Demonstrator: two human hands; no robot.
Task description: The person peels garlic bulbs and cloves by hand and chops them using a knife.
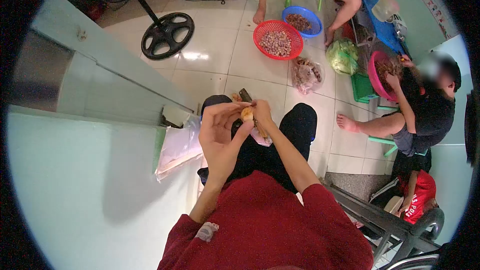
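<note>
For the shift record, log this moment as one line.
left hand: pinching small yellowish piece | right hand: close beside it | ahead: red basket, blue basket

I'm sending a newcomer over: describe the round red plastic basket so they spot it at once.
On the pale tiled floor, find the black round spoked base. Right of it in the picture sits the red basket of small pinkish pieces; the blue plastic basket beside it holds brown ones.
</note>
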